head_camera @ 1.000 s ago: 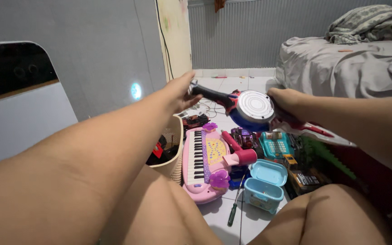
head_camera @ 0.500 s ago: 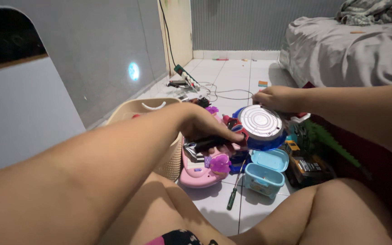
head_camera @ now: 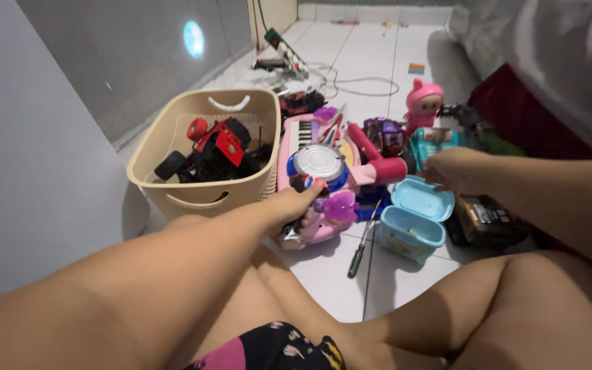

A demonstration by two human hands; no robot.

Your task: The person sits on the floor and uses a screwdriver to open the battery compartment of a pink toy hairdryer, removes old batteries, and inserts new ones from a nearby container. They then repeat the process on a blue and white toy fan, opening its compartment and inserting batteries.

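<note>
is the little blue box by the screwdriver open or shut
Open. The blue box has its lid tipped back, so its inside shows, beside the screwdriver.

Setting: a home, most likely a bedroom. White tiled floor [head_camera: 371,75]; grey painted wall [head_camera: 104,62]; what appears to be the edge of a bed with grey sheet [head_camera: 549,62], only partly in view. Beige plastic basket [head_camera: 173,185] of toys, pink toy keyboard [head_camera: 296,137], pink doll [head_camera: 423,103], power strip [head_camera: 282,46] with cables on the tiles.
</note>
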